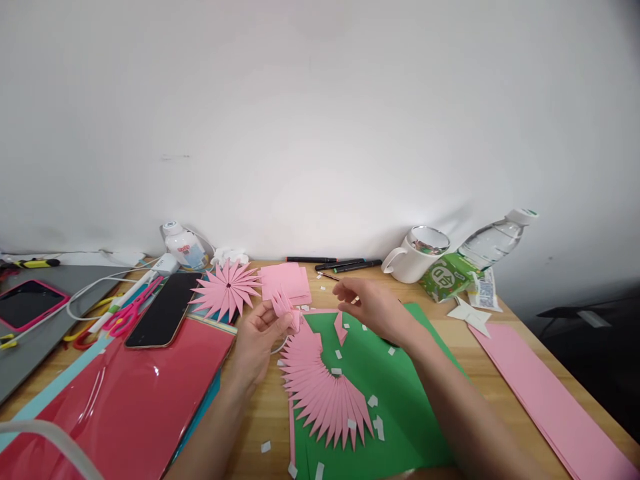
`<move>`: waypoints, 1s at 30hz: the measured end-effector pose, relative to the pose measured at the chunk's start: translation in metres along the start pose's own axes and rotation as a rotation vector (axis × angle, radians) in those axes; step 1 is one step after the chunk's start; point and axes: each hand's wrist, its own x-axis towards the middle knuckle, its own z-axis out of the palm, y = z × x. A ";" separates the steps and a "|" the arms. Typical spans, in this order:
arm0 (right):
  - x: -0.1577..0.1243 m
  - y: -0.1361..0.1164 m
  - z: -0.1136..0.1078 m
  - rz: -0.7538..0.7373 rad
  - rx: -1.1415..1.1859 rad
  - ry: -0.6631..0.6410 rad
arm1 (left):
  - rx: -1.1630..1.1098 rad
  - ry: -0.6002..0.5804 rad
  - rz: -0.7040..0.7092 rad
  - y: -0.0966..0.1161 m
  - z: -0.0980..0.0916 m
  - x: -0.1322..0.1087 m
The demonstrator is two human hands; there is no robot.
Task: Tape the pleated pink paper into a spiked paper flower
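Observation:
Pinched in my left hand (261, 331) is a small bundle of folded pink paper (284, 308), held above the desk. My right hand (367, 305) has its fingers curled near a single folded pink piece (341, 329); whether its fingertips grip that piece is hard to make out. A curved fan of pointed pink paper pieces (327, 393) spreads over the green sheet (400, 420) below my hands. Small white paper scraps (373, 401) are scattered on and around the sheet. Behind my left hand lies a pink paper star wheel (229, 285).
Pink squares (285, 283) and pens (357, 265) lie near the wall. A white mug (416, 257), green box (447, 277) and tilted bottle (495, 240) stand back right. Long pink sheets (545, 393) lie right; a phone (165, 311), scissors (133, 312) and red folder (125, 400) left.

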 end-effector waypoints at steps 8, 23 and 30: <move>0.015 0.013 0.033 0.140 -0.245 -0.225 | -0.056 -0.138 -0.147 0.003 0.002 -0.003; 0.014 0.005 0.029 -0.053 0.808 0.003 | 0.288 -0.183 -0.033 -0.008 0.006 -0.007; 0.007 -0.015 0.046 -0.064 0.917 0.128 | 0.244 -0.120 -0.009 0.000 0.012 -0.009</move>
